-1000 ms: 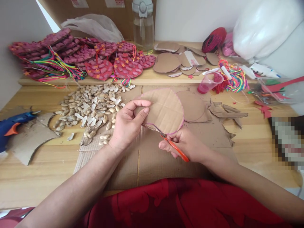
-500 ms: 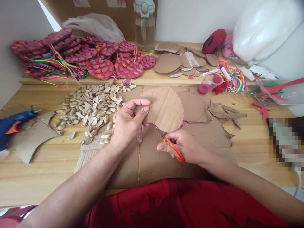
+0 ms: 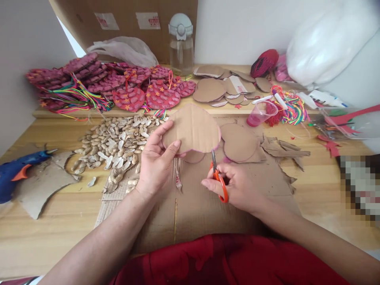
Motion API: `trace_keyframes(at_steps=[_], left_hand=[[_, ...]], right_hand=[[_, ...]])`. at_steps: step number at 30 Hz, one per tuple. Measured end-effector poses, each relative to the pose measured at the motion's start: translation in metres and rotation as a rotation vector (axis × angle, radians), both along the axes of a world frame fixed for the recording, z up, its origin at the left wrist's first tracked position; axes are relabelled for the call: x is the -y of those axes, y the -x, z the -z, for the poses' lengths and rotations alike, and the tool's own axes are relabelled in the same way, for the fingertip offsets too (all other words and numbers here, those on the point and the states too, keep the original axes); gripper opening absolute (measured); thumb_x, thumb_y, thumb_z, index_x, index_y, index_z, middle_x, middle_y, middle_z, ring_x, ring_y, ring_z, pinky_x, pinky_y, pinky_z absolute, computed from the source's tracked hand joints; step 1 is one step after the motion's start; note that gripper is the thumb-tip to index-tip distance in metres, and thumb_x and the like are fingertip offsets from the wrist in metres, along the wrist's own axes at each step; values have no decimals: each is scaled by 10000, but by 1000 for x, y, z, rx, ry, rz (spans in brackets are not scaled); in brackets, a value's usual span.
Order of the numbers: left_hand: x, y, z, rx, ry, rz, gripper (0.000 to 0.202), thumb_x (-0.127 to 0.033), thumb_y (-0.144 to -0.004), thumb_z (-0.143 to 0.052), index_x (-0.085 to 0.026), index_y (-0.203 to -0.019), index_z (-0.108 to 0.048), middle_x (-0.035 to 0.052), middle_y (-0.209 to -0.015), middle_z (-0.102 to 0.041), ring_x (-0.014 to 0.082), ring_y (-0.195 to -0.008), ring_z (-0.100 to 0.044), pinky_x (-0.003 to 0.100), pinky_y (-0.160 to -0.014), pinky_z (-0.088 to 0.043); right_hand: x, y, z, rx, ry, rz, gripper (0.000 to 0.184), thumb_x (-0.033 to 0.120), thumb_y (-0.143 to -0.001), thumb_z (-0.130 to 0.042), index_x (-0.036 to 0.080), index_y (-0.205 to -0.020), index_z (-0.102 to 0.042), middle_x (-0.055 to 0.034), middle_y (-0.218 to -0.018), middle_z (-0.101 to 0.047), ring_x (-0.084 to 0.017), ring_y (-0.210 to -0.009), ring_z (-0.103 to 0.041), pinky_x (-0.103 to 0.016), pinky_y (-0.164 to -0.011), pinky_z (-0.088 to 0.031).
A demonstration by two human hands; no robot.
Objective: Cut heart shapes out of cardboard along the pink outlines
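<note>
Cardboard heart (image 3: 192,128), pink-edged, is pinched at its left edge by the left hand (image 3: 156,164) above the tabletop (image 3: 59,221). Just below the heart, the right hand (image 3: 234,184) grips orange scissors (image 3: 218,178), blades touching its lower edge. Peanut shells (image 3: 115,142) lie left of the heart.

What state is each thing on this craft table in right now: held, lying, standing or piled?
Cardboard heart, lifted off the table, pinched by the left hand.
Scissors, gripped in the right hand, blades pointing up at the heart's lower edge.
Water bottle, upright, lid on.
Glue gun, lying on its side, untouched.
Peanut shells, loose pile on the table.
Decorated hearts, stacked in overlapping heaps.
</note>
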State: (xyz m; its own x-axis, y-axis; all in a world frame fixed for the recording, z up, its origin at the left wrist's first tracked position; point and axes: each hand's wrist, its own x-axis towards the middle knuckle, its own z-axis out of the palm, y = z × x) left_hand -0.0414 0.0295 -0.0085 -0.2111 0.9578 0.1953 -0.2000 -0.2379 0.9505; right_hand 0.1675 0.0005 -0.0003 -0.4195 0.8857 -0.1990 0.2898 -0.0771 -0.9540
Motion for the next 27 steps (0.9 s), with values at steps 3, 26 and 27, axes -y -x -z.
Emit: trace_keyframes(at_steps=[3,26,27], left_hand=[[-1,0,0,19,-9,-10,502,-233,-811,-760,-309,-1290,-634,51,-1487,-524,250,-1180,-621,245,-684,-624],[-13,15,-5,156,-85,12,900,-237,-775,-773,-397,-1540,-327,68,-1481,-541,258,-1247,-588,339,-829,-613],[-14,15,-6,184,-54,13,880,-261,-765,-780,-384,-1523,-350,67,-1416,-592,241,-1174,-628,344,-816,-614]], right_hand=[[-1,-1,0,62,-393,-9,157,313,-858,-719,175,-813,-657,8,-680,-605,-122,-598,-510,-256,-577,-415],[33,40,2,665,-847,-387,77,163,-835,-659,188,-847,-587,-39,-881,-647,-194,-865,-537,-288,-758,-398],[34,29,-1,683,-810,-335,90,152,-816,-658,190,-848,-584,-36,-882,-652,-195,-866,-538,-288,-758,-398]])
